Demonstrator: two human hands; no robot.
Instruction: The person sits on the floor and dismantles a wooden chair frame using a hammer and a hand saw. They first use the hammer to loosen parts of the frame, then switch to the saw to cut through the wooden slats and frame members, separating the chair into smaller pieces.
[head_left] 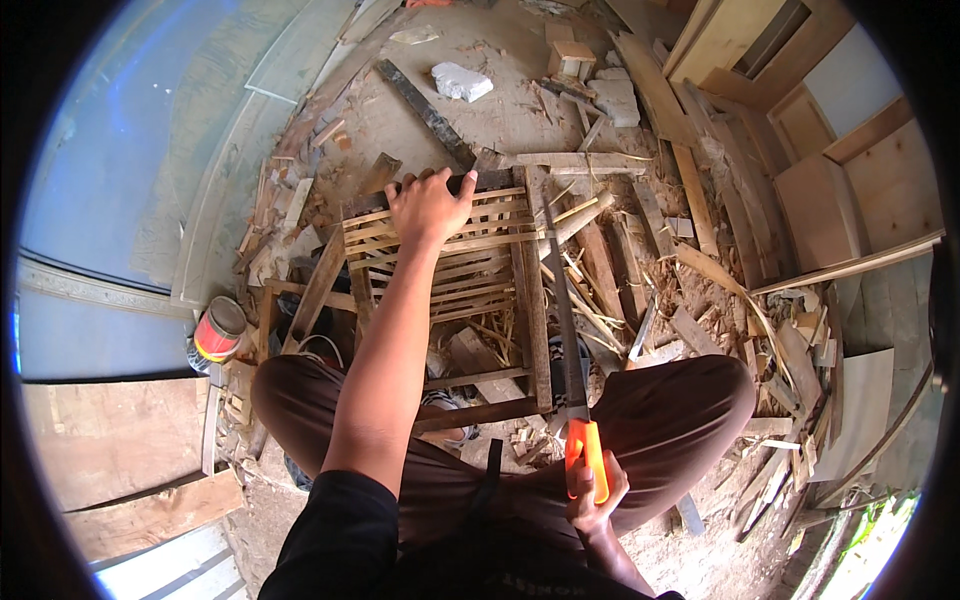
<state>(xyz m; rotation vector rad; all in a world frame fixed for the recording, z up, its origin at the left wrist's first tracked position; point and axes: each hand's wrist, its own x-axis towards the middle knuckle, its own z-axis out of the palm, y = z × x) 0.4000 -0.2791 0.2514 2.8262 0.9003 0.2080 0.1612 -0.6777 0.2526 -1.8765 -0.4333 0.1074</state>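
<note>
While my left hand [428,205] presses flat, fingers spread, on the far top rail of the slatted frame [450,265], my right hand [592,497] is clamped around the orange handle of the saw [563,300]. The blade runs forward from that grip, near my right knee, along the frame's right side, its tip close to the far right corner. I cannot tell whether the teeth are biting the wood or just resting on it.

To cut well here, I judge I should keep the left hand bearing down hard so the frame does not rock, and keep it well apart from the blade's line, as it is now. Long, light strokes in line with my forearm would suit; the thin slats look likely to splinter if forced.

The frame stands on a dirt floor [500,110] between my knees. The ground is littered with offcuts [700,270], splinters and planks. A red and yellow can [218,332] sits to my left, a pale stone chunk [460,81] lies farther off, and boards [860,190] lean at the right.
</note>
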